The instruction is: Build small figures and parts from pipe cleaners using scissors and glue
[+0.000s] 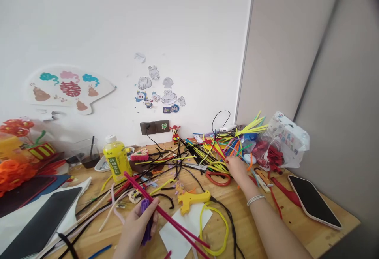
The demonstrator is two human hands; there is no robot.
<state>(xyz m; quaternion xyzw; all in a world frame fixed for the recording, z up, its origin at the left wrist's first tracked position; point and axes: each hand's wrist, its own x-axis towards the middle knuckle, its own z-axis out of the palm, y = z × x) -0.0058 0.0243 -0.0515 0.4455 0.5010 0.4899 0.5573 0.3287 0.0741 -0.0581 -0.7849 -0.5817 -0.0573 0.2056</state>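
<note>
My left hand [142, 223] is closed around long magenta pipe cleaners [174, 221], which slant across the front of the table. The same hand also holds a purple pipe-cleaner bundle [145, 233], partly hidden by the fingers. Further back on the right, my right hand [237, 169] reaches into a heap of coloured pipe cleaners [207, 156], its fingers closed at the end of a red pipe cleaner [217, 149]. Beside that hand lie scissors [219, 179] with orange-red handles. A yellow glue gun [192, 199] rests between my hands, near white paper [177, 227] and a looped yellow pipe cleaner [226, 231].
A yellow drink bottle [115, 160] and a cup [89, 156] with a dark straw stand at the back left. A phone [314, 201] lies right, before a clear plastic bag [288, 140]. A dark tablet [41, 223] lies at left. Black cables cross the table.
</note>
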